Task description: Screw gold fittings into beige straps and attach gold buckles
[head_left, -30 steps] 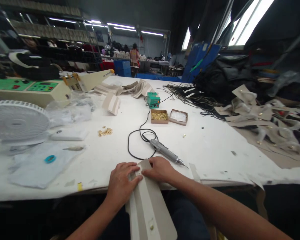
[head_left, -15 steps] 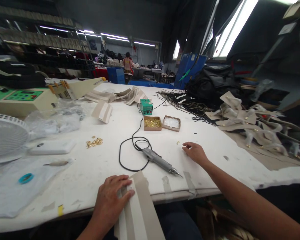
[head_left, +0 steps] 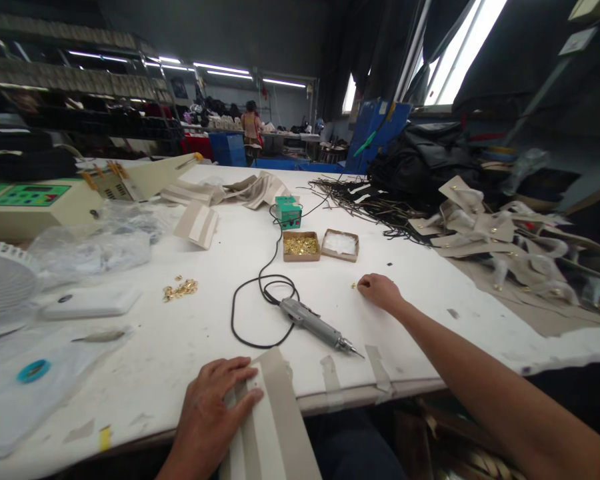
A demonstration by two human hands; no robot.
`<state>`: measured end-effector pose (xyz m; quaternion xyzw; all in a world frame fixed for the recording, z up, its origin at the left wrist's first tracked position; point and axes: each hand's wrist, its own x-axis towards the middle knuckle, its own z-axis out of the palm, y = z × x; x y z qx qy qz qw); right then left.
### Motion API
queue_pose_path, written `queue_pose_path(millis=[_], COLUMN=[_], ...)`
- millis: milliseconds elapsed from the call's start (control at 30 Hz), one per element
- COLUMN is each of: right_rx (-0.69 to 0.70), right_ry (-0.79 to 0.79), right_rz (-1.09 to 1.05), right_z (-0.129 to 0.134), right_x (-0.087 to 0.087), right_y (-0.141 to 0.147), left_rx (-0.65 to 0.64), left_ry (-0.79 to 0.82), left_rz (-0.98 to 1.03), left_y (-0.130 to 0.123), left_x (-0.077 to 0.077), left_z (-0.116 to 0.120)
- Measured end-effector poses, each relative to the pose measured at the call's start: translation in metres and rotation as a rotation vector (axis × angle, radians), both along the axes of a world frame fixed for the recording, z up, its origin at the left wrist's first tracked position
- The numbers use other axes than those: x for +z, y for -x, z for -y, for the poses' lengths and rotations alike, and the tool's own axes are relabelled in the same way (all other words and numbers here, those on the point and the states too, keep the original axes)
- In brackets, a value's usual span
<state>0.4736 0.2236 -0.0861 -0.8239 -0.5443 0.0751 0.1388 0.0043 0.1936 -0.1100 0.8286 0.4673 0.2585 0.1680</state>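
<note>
At the table's front edge, my left hand grips a beige and white striped fabric panel, its thumb and fingers lying over the upper end. A small dark mark shows on the panel's white stripe near the fingertips. Farther right, my right hand rests on the tabletop with its fingers drawn together. Right by those fingertips lie tiny gold pieces; whether one is in the fingers is hidden. Between the hands lies a grey electric screwdriver, its bit pointing right and its black cable looped behind it.
Behind the screwdriver stand a box of small gold hardware, a box of white pieces and a green power unit. Gold rings lie to the left. Beige straps are heaped at right. Someone works far back.
My right hand has moved slightly left towards the tiny gold pieces, and its fingers have curled together. My left hand keeps its hold on the panel. The view has shifted a little.
</note>
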Motion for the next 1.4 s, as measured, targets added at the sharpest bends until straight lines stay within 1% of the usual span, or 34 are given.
queue_pose_path(millis=[100, 200, 267, 333, 433, 500, 567, 733, 867, 1067, 1200, 1300, 1400], right_rx=[0.025, 0.055, 0.057, 0.018, -0.099, -0.155, -0.171, -0.174, -0.211, -0.279, -0.276, -0.256, -0.261], right_ry=[0.026, 0.031, 0.005, -0.041, -0.088, -0.080, -0.061, -0.065, -0.062, -0.075, -0.082, -0.109, -0.146], right_rz=[0.006, -0.010, -0.032, -0.054, -0.088, -0.112, -0.124, -0.082, -0.065, -0.070, -0.078, -0.080, -0.100], right_z=[0.023, 0.056, 0.076, 0.093, 0.111, 0.119, 0.124, 0.129, 0.123, 0.097, 0.081, 0.080, 0.087], right_x=[0.001, 0.003, 0.006, 0.011, 0.018, 0.018, 0.013, -0.004, -0.011, -0.017, -0.019, -0.018, -0.016], right_y=[0.003, 0.005, 0.000, -0.012, -0.039, -0.055, -0.065, -0.068, -0.069, -0.080, -0.081, -0.077, -0.073], left_rx=[0.004, 0.006, -0.001, -0.003, -0.011, -0.011, -0.001, 0.006, 0.010, 0.013, 0.012, 0.019, 0.017], left_ry=[-0.016, -0.034, -0.050, -0.060, -0.040, -0.023, -0.019, -0.031, -0.019, -0.001, 0.006, 0.017, 0.014], left_rz=[-0.011, -0.012, -0.011, -0.014, -0.014, -0.005, -0.003, -0.024, -0.050, -0.053, -0.057, -0.052, -0.041], left_y=[0.001, 0.003, 0.004, 0.004, 0.004, 0.004, 0.003, 0.004, 0.006, 0.008, 0.007, 0.006, 0.005], left_x=[-0.005, -0.010, -0.014, -0.016, -0.017, -0.017, -0.017, -0.019, -0.021, -0.023, -0.020, -0.019, -0.017], left_z=[-0.003, -0.006, -0.008, -0.010, -0.011, -0.012, -0.012, -0.014, -0.016, -0.019, -0.019, -0.018, -0.016])
